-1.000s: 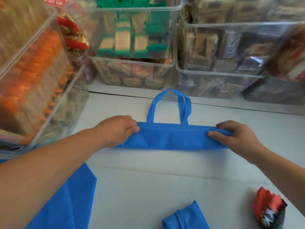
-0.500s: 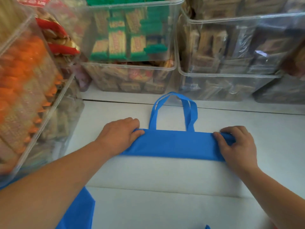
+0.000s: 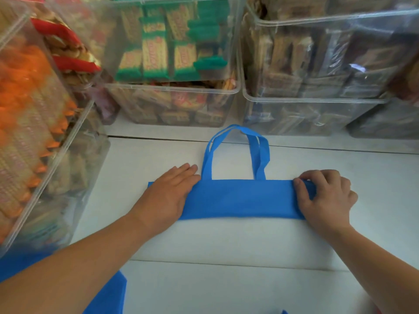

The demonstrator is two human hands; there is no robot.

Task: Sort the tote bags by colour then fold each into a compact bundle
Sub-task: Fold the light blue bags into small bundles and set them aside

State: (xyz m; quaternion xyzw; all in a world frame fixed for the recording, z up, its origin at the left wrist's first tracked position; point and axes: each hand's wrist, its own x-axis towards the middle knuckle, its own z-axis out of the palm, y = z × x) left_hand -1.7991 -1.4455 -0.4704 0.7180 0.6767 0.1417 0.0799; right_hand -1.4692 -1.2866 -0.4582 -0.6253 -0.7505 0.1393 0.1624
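Tote bag (image 3: pixel 240 198) folded flat, left hand (image 3: pixel 167 196) pressing open-palmed, right hand (image 3: pixel 326 198) pinching its end; labels (image 3: pixel 154 53) unreadable

soft even daylight, blurred warped edges

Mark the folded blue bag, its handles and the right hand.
folded blue bag (image 3: pixel 240 198), head view, middle of the strip
handles (image 3: pixel 260 155), head view, right strap
right hand (image 3: pixel 326 196), head view, back of the hand

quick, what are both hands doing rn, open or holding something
Left hand: open, fingers straight, pressing flat on the left end of the folded blue fabric tote bag.
Right hand: closed, fingers curled, pinching the bag's right end.
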